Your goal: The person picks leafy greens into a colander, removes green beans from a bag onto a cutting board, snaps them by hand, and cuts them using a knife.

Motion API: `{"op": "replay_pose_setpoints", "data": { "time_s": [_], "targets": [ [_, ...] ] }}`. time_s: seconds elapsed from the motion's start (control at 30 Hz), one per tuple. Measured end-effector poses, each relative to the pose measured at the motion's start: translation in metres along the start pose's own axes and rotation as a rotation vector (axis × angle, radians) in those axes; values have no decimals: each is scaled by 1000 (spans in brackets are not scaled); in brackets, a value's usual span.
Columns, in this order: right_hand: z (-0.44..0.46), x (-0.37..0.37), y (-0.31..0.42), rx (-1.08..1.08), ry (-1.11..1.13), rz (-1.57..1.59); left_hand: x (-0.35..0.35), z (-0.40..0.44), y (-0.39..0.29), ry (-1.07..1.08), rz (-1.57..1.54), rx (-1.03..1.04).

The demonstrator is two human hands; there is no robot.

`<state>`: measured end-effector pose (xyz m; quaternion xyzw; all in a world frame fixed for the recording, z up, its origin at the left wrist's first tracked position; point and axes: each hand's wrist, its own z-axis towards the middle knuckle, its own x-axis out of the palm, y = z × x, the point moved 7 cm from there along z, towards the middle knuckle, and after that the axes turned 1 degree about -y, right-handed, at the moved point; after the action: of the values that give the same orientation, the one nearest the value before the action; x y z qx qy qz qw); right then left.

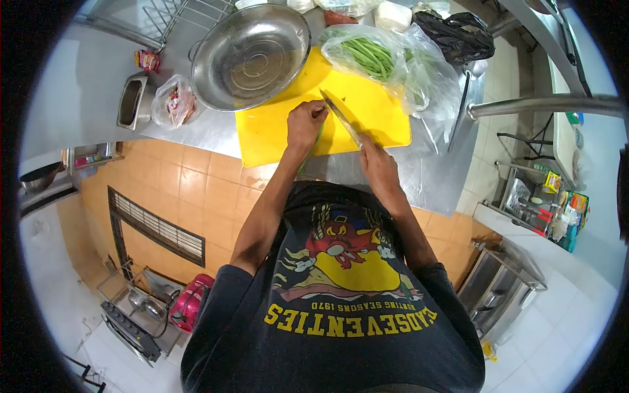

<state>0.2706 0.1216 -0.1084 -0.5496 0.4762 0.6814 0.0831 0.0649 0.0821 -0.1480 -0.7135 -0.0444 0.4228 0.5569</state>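
Note:
My left hand [306, 126] is closed over the yellow cutting board [268, 134], its fingers pinching a thin green bean [318, 139] that trails below the hand toward the board's near edge. My right hand [378, 162] wraps round the handle of a kitchen knife [343, 119]. The blade slants up and left across the board, its tip close to my left fingertips. A small dark scrap lies on the board beside the blade. Beyond it, a clear plastic bag [334, 49] holds a bunch of green beans [368, 57].
A large steel bowl [252, 59] overlaps the board's far left corner. Left of it are a small plastic bag [175, 103] and a metal container [133, 105]. A black plastic bag [455, 36] sits at the back right. A metal rail [550, 105] juts in at the right.

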Motion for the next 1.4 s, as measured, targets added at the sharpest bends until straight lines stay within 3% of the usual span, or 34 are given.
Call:
{"op": "replay_pose_setpoints", "data": {
  "time_s": [0.17, 0.4, 1.0, 1.07, 1.2, 1.3, 1.4],
  "targets": [
    [-1, -3, 4, 27, 53, -60, -1, 1, -2, -66, 44, 91],
    [1, 3, 10, 37, 101, -62, 1, 3, -2, -57, 44, 52],
    [-2, 21, 8, -34, -5, 17, 0, 2, -7, -76, 145, 68],
    [6, 31, 6, 40, 36, -8, -1, 1, -10, -92, 145, 96],
    [13, 33, 10, 103, 86, 64, 0, 0, -5, -67, 71, 31],
    [4, 23, -4, -38, -113, 147, -2, 1, -6, -79, 9, 16],
    [4, -9, -4, 77, -33, -6, -1, -2, 0, -74, -83, 18]
  ]
}}
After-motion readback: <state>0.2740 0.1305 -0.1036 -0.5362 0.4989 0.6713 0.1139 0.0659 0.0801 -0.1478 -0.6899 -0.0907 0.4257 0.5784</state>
